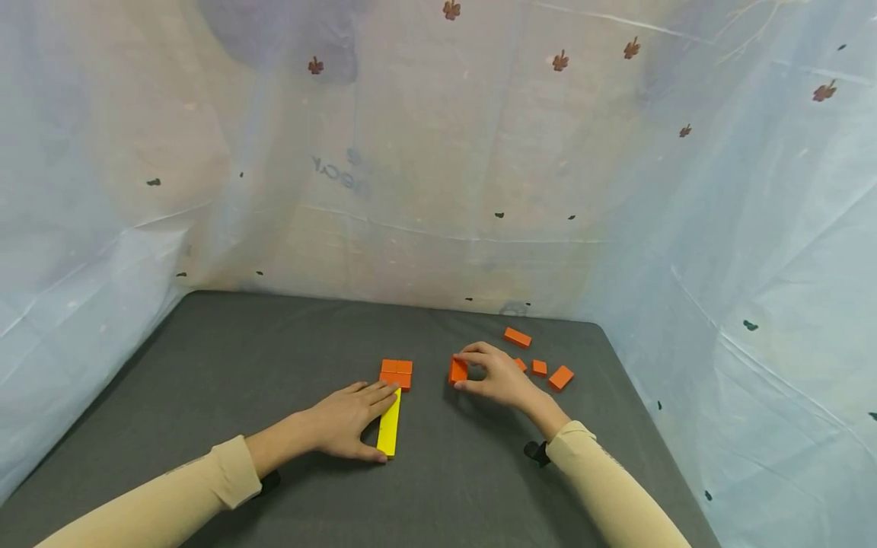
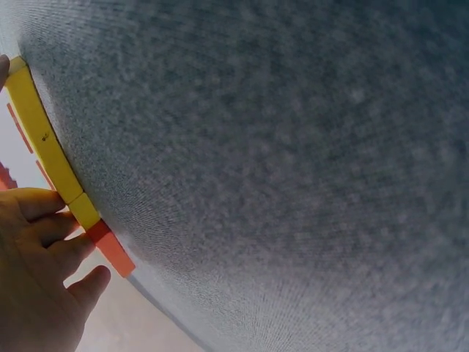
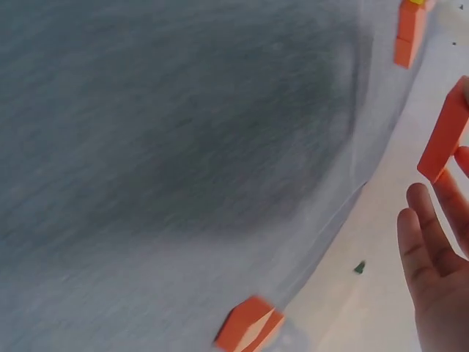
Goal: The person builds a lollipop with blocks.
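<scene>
Orange block [image 1: 458, 371] pinched in right hand [image 1: 499, 376]; left hand [image 1: 347, 422] spread along yellow bar [image 1: 388, 428]. Likely assembling; next needs careful alignment.

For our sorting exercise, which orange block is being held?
The orange block pinched in the right grip, between the orange group and the loose orange blocks; those lie on the table.

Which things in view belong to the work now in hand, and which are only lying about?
Probably in the work:
orange rectangular block in the right grip
long yellow bar touched by the left grip
cluster of orange blocks beyond the bar

Loose, perhaps spare:
orange oblong block farthest back
small orange block
rightmost orange block
partly hidden orange block
</scene>
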